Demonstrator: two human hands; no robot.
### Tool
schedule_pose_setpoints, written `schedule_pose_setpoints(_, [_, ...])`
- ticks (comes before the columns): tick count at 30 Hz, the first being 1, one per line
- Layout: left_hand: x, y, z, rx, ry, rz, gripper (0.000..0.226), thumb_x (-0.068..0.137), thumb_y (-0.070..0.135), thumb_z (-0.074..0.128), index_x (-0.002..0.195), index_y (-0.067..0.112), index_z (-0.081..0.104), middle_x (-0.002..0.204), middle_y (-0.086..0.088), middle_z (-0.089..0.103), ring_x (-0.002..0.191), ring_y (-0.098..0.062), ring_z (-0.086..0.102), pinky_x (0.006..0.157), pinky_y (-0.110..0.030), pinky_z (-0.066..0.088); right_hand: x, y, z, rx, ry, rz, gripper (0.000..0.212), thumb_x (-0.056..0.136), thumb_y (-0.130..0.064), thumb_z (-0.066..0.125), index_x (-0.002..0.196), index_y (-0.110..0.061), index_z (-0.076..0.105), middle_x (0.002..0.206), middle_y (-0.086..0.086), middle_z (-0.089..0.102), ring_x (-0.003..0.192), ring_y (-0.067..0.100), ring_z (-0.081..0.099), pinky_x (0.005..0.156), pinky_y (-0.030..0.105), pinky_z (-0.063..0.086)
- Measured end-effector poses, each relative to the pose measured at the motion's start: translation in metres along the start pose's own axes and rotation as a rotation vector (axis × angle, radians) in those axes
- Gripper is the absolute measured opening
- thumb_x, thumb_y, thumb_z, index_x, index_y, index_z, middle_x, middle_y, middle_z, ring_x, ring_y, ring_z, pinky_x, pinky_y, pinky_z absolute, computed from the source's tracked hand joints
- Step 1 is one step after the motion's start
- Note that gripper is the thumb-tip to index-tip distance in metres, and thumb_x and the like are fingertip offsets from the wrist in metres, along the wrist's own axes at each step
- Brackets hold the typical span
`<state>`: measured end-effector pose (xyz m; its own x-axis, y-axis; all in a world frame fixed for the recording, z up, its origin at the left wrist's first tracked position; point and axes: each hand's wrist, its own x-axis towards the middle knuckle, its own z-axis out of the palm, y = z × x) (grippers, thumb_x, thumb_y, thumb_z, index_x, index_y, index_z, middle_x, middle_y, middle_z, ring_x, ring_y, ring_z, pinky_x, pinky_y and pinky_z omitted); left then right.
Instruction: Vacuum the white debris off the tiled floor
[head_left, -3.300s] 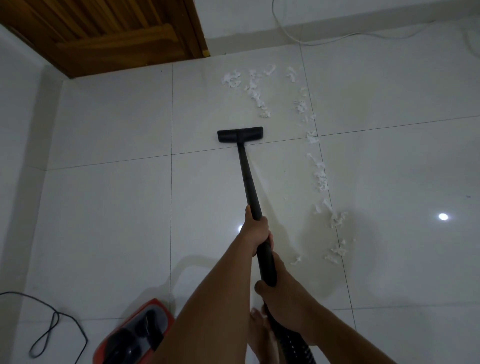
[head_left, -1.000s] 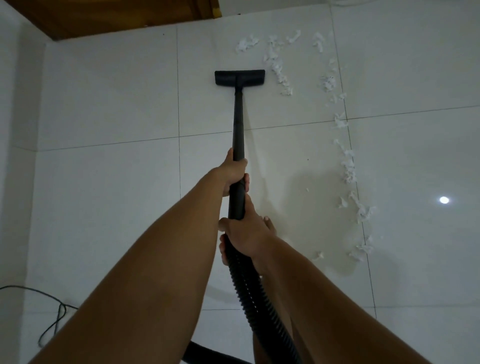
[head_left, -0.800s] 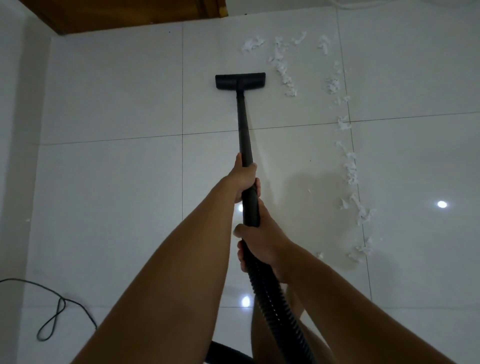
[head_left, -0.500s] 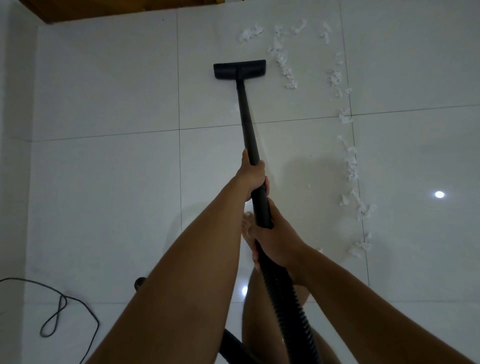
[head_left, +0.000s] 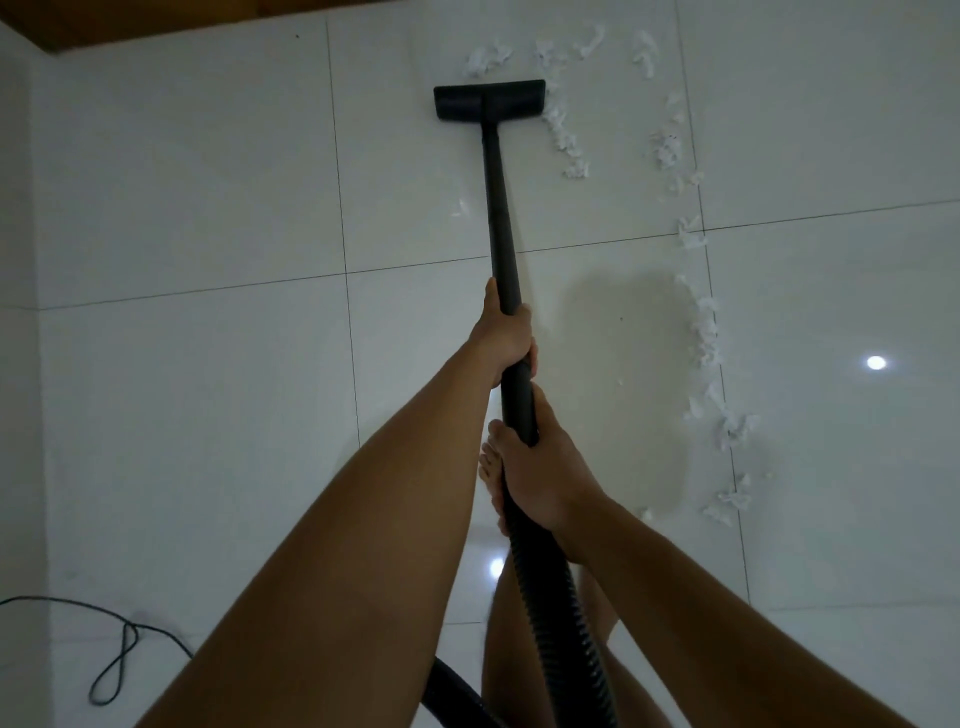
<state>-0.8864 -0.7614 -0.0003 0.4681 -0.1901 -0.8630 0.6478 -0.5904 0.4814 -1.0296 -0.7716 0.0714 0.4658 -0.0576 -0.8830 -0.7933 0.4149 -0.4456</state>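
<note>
A black vacuum wand (head_left: 500, 208) runs up the middle of the view to a flat black floor head (head_left: 489, 98) lying on the white tiled floor (head_left: 197, 364). My left hand (head_left: 503, 338) grips the wand higher up. My right hand (head_left: 540, 478) grips it lower, where the ribbed black hose (head_left: 558, 613) starts. White debris (head_left: 563, 135) lies just right of the head and above it. A long trail of white debris (head_left: 706, 332) curves down the right side along a tile joint.
A brown wooden door (head_left: 130, 23) fills the top left corner. A white wall (head_left: 18, 312) borders the left side. A black cord (head_left: 117, 660) loops on the floor at the lower left. My bare foot (head_left: 491, 475) shows behind the wand.
The floor head has slid a little right and forward, and its right end now touches the debris. Both hands keep their grip on the wand.
</note>
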Motion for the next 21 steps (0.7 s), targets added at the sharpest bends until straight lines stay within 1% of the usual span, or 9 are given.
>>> schedule_pose_setpoints(3, [-0.001,-0.001,0.000,-0.008,0.002,-0.012,0.066,0.110,0.028,0.037,0.161,0.047,-0.001,0.065,-0.007,0.054,0.046,-0.015,0.051,0.050,-0.030,0.052,0.001,0.001,0.002,-0.003,0.020,0.017,0.036,0.105,-0.036,0.051,0.141,-0.036,0.043,0.081,0.014,0.056,0.051,0.019,0.054,0.051,0.032,0.052])
schedule_pose_setpoints(5, [-0.003,-0.001,0.000,-0.003,0.004,-0.014,0.066,0.110,0.029,0.037,0.161,0.047,-0.001,0.066,-0.007,0.054,0.046,-0.015,0.051,0.050,-0.030,0.052,0.000,0.001,0.002,-0.003,0.018,0.025,0.029,0.105,-0.036,0.050,0.134,-0.034,0.046,0.080,0.014,0.055,0.050,0.019,0.053,0.051,0.032,0.052])
schedule_pose_setpoints(8, [-0.008,-0.001,0.002,0.001,0.001,-0.012,0.066,0.111,0.028,0.036,0.162,0.046,-0.001,0.066,-0.007,0.053,0.047,-0.015,0.051,0.050,-0.030,0.053,-0.005,0.002,0.001,-0.004,0.020,0.030,0.037,0.105,-0.034,0.049,0.141,-0.035,0.043,0.080,0.014,0.055,0.050,0.019,0.053,0.050,0.031,0.051])
schedule_pose_setpoints(11, [-0.017,-0.003,0.006,-0.009,-0.012,-0.013,0.066,0.111,0.029,0.035,0.162,0.046,-0.003,0.064,-0.007,0.053,0.047,-0.016,0.052,0.054,-0.032,0.053,-0.014,0.005,-0.002,-0.012,0.017,0.030,0.037,0.105,-0.035,0.049,0.142,-0.035,0.044,0.082,0.015,0.056,0.050,0.019,0.053,0.050,0.030,0.051])
schedule_pose_setpoints(15, [-0.027,-0.007,0.014,-0.035,-0.017,-0.024,0.066,0.111,0.028,0.035,0.161,0.047,-0.003,0.065,-0.007,0.053,0.047,-0.016,0.051,0.055,-0.032,0.053,-0.028,0.008,-0.008,-0.025,0.007,0.027,0.040,0.107,-0.033,0.048,0.145,-0.044,0.040,0.085,0.016,0.057,0.051,0.017,0.053,0.049,0.029,0.051])
schedule_pose_setpoints(19, [-0.028,-0.004,0.019,-0.054,-0.018,-0.026,0.066,0.112,0.028,0.036,0.162,0.046,-0.003,0.066,-0.008,0.053,0.046,-0.016,0.051,0.048,-0.029,0.051,-0.033,0.001,-0.015,-0.068,-0.008,-0.003,0.057,0.108,-0.032,0.046,0.151,-0.060,0.020,0.083,0.016,0.058,0.051,0.017,0.054,0.047,0.027,0.051])
schedule_pose_setpoints(21, [-0.023,0.001,0.018,-0.055,-0.005,-0.028,0.065,0.111,0.028,0.037,0.161,0.047,-0.001,0.067,-0.008,0.053,0.046,-0.015,0.051,0.046,-0.029,0.052,-0.031,-0.006,-0.017,-0.082,-0.021,-0.032,0.058,0.109,-0.030,0.045,0.151,-0.060,0.019,0.081,0.018,0.057,0.049,0.017,0.054,0.047,0.027,0.051])
